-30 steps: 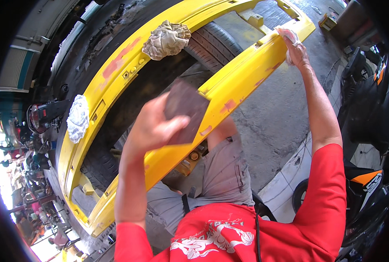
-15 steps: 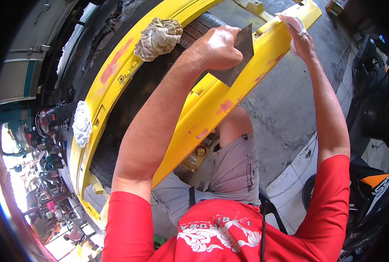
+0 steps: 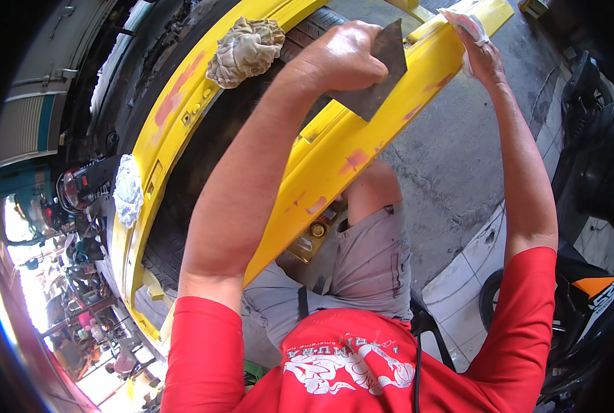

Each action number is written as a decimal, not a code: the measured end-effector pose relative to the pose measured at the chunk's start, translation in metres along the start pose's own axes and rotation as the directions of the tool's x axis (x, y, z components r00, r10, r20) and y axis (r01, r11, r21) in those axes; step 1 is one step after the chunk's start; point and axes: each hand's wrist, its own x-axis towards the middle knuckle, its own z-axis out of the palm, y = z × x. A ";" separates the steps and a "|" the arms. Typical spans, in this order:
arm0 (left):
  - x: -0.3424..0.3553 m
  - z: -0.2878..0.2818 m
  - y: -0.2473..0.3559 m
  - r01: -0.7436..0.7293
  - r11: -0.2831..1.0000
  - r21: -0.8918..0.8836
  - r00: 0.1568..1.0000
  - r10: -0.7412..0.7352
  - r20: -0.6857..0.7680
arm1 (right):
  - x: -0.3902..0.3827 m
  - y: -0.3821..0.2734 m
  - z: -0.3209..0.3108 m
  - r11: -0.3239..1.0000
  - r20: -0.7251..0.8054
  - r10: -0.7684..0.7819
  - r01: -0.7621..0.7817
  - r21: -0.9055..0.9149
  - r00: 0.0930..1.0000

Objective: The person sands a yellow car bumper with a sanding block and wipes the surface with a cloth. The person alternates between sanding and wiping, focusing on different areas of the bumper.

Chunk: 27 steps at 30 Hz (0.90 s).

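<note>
Over grey concrete floor (image 3: 451,162), a curved yellow bumper (image 3: 320,173) runs out of view; the left hand (image 3: 348,58) clamps a dark flat sheet (image 3: 382,89) above it; crumpled white cloth (image 3: 473,29) obscures the right hand's (image 3: 484,63) fingers, grip unclear.

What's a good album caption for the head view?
Left hand with dark sheet, right hand with white cloth, at yellow bumper.

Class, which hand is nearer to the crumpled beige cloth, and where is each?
Left. The left hand, gripping a dark sheet, is right of the beige cloth; the right hand, with a white cloth, is farther right, near one end of the yellow panel.
</note>
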 end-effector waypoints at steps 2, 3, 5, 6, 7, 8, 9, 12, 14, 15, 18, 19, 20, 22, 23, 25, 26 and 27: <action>0.000 0.000 0.001 -0.031 0.999 -0.027 0.999 0.030 -0.037 | 0.002 0.004 0.000 1.000 0.037 -0.014 0.013 0.008 0.999; 0.001 0.000 0.001 -0.008 1.000 -0.019 0.999 0.008 -0.036 | 0.003 0.005 0.000 1.000 0.058 -0.020 0.019 0.012 0.998; 0.004 -0.001 0.001 0.045 0.999 0.007 0.997 -0.044 -0.066 | 0.007 0.008 -0.002 0.997 0.059 0.049 -0.045 -0.061 0.997; 0.006 -0.001 0.000 0.005 1.000 -0.008 1.000 -0.005 -0.016 | 0.009 0.009 -0.003 0.992 0.054 0.082 -0.077 -0.097 0.995; 0.009 0.001 0.001 -0.024 1.000 -0.010 1.000 0.024 -0.013 | 0.011 0.009 -0.005 0.991 0.061 0.058 -0.050 -0.121 0.996; 0.010 0.001 0.000 -0.050 0.999 -0.010 0.999 0.050 -0.013 | 0.012 0.009 -0.006 0.990 0.070 0.029 -0.019 -0.141 0.997; 0.013 0.001 0.000 -0.075 0.997 0.014 0.997 0.075 -0.019 | 0.013 0.007 -0.007 0.987 0.083 0.000 0.013 -0.160 0.997; 0.006 -0.005 -0.008 -0.060 0.998 -0.013 0.987 0.058 -0.151 | 0.008 -0.007 -0.008 0.987 0.113 0.011 0.008 -0.160 0.993; -0.019 -0.024 -0.024 -0.028 0.983 -0.180 0.986 -0.003 -0.168 | -0.003 -0.023 -0.006 0.993 0.091 -0.055 0.064 -0.099 0.994; -0.036 -0.034 -0.032 0.009 0.982 -0.186 0.986 -0.040 -0.161 | -0.014 -0.034 -0.006 0.991 0.081 -0.114 0.119 -0.061 0.990; -0.086 -0.067 -0.060 -0.024 0.983 -0.184 0.953 -0.033 -0.301 | -0.070 -0.084 0.003 0.729 0.098 -0.613 0.609 -0.312 0.784; -0.102 -0.076 -0.067 -0.014 0.965 -0.262 0.949 -0.069 -0.307 | -0.093 -0.107 0.005 0.615 0.063 -0.762 0.751 -0.242 0.644; -0.123 -0.083 -0.070 -0.004 0.941 -0.338 0.945 -0.107 -0.309 | -0.135 -0.131 0.012 0.578 0.015 -0.812 0.807 -0.119 0.584; -0.154 -0.093 -0.065 0.033 0.914 -0.405 0.936 -0.170 -0.308 | -0.231 -0.186 0.023 0.697 0.153 -0.717 0.705 0.131 0.680; -0.163 -0.098 -0.059 0.059 0.915 -0.400 0.930 -0.195 -0.310 | -0.279 -0.215 0.030 0.642 0.177 -0.765 0.758 0.121 0.619; -0.174 -0.104 -0.046 0.068 0.917 -0.393 0.928 -0.202 -0.312 | -0.376 -0.274 0.036 0.715 0.317 -0.699 0.608 0.346 0.641; -0.178 -0.107 -0.040 0.054 0.918 -0.393 0.932 -0.188 -0.310 | -0.404 -0.293 0.041 0.699 0.318 -0.708 0.560 0.444 0.631; -0.182 -0.110 -0.035 0.039 0.919 -0.393 0.936 -0.172 -0.308 | -0.416 -0.297 0.042 0.681 0.377 -0.732 0.593 0.429 0.568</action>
